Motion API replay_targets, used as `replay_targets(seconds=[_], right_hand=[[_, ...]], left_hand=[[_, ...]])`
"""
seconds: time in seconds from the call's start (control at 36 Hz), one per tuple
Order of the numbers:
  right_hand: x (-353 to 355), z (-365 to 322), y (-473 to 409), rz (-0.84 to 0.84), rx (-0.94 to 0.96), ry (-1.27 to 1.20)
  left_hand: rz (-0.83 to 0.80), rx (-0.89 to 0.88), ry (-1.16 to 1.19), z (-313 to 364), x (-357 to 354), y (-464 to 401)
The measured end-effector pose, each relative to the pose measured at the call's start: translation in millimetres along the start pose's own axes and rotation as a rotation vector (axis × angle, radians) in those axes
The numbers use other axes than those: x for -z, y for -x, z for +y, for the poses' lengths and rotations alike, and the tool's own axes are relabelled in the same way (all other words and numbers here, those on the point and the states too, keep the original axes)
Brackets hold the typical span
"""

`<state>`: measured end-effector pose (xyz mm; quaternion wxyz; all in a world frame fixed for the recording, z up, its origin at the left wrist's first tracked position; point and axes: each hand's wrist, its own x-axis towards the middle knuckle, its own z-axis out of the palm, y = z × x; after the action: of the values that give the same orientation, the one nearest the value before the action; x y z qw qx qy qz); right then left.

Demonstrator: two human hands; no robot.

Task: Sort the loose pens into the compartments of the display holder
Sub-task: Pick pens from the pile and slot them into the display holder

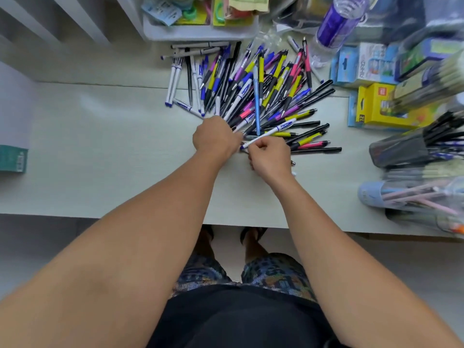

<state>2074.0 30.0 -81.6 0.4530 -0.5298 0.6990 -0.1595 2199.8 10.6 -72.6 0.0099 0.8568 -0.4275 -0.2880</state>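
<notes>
Setting: stationery shop, most likely. Pale table (100,156) carries a large heap of loose pens (256,94), carded goods in a white tray (198,33), boxed items with hang tabs (376,106), and clear holders (401,149) packed with pens at right.

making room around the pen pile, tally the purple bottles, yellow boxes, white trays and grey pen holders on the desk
purple bottle: 1
yellow box: 1
white tray: 1
grey pen holder: 1
total: 4
</notes>
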Motion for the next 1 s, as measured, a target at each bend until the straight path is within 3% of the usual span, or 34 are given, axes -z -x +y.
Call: replay_targets(seconds=[0.28,0.5,0.67,0.83,0.89,1.0], right_hand=[[-11,7,10,-0.062,0.001,-0.062],[-12,-23,8,-0.142,0.012,-0.057],[-20,-56,10,-0.268,-0.190,-0.338],[-50,-79,7,-0.261,-0.026,-0.580],[-57,-83,4,-0.167,0.051,-0.528],[-68,-83,4,-0.154,0.107,-0.436]], left_hand=[[-0.122,-0.081,-0.120,-28,11,10],[-0.281,-0.024,0.243,-85,20,40],[-0.464,-0.041,0.488,-115,42,59],[-0.561,-0.081,0.520,-127,48,53],[-0.581,-0.095,0.506,-128,51,49],[-0.627,-0.123,0.526,-124,57,37]])
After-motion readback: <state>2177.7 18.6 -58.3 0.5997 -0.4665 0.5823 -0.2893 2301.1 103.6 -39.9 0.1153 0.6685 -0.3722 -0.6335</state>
